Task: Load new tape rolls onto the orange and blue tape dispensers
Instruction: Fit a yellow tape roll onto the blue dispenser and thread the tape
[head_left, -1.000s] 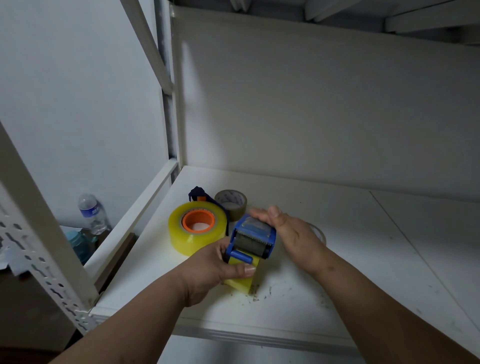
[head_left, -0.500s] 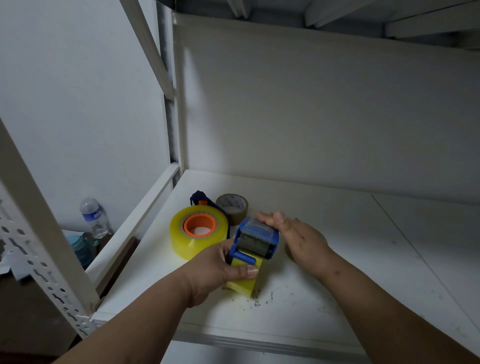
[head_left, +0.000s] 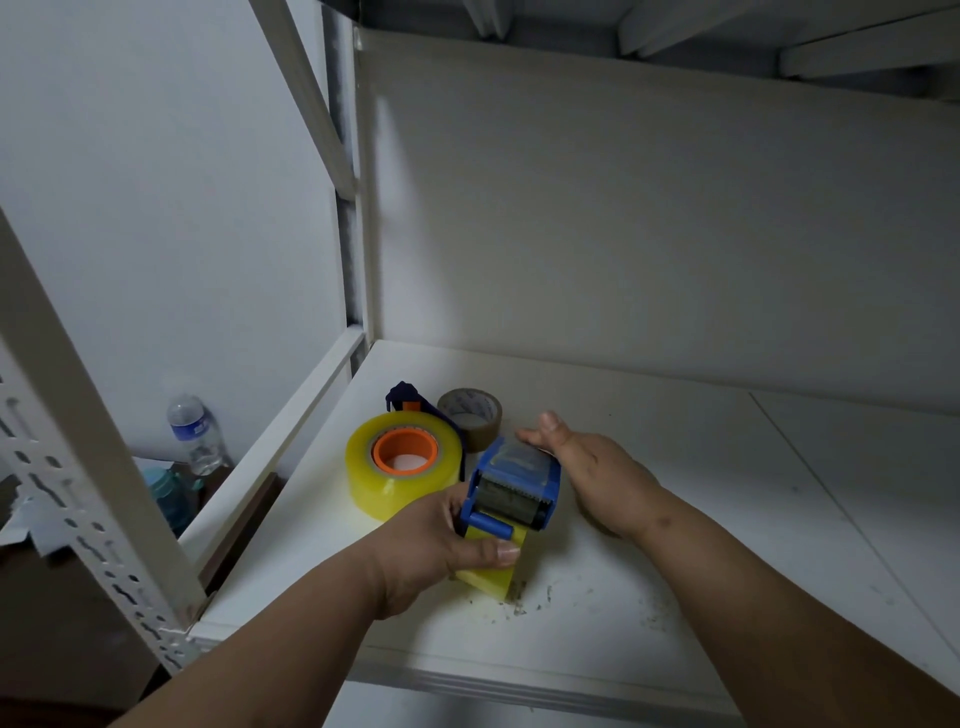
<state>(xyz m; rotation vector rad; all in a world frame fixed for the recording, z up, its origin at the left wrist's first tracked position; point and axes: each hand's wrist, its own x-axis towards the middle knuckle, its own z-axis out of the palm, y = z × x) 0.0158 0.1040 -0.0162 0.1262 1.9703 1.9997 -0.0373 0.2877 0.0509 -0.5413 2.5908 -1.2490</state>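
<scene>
The blue tape dispenser (head_left: 514, 486) stands on the white shelf (head_left: 675, 519) with a yellow tape roll (head_left: 491, 574) inside it, only the roll's lower edge showing. My left hand (head_left: 441, 551) grips the dispenser and roll from the left, thumb across the yellow tape. My right hand (head_left: 587, 467) lies against the dispenser's right side, fingers reaching past its far end. Left of them lies a large yellow tape roll (head_left: 402, 480) on the orange dispenser's hub (head_left: 405, 451), with a dark blue part (head_left: 405, 397) behind it.
A small brown tape roll (head_left: 470, 418) lies flat behind the dispensers. The shelf's white metal post (head_left: 93, 467) stands at the left front. Beyond the shelf's left edge are a water bottle (head_left: 195, 434) and a teal container (head_left: 166, 493). Dirt specks mark the shelf near its front edge.
My right hand has slid back along the dispenser's right side, fingers stretching further away from me. The left hand keeps its grip. The view has shifted slightly.
</scene>
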